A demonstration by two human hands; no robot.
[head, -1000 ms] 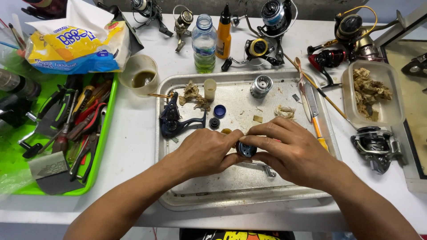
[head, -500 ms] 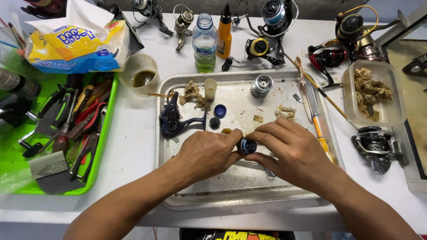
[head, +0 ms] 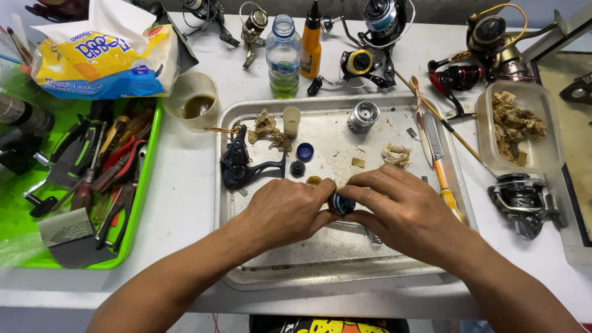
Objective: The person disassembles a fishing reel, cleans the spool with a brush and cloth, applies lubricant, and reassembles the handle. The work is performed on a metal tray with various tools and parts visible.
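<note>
Both hands meet over the near middle of the metal tray [head: 246,271]: left hand [head: 280,213] and right hand [head: 401,209] each pinch a small dark blue-ringed reel part [head: 340,204] between fingertips. Judged step: fitting or turning it; steady alignment is required next.

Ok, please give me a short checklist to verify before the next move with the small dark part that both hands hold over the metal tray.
1. Grip: left hand and right hand both pinch the small dark round part with blue on it: ok.
2. Part is over the metal tray, so a drop would likely land inside: ok.
3. Loose pieces near the hands, blue cap and small black ring, lie apart from the fingers: ok.
4. Reel body lies within the tray, left of the hands: ok.
5. Part's seating or alignment, hidden by the fingers: cannot tell.
</note>
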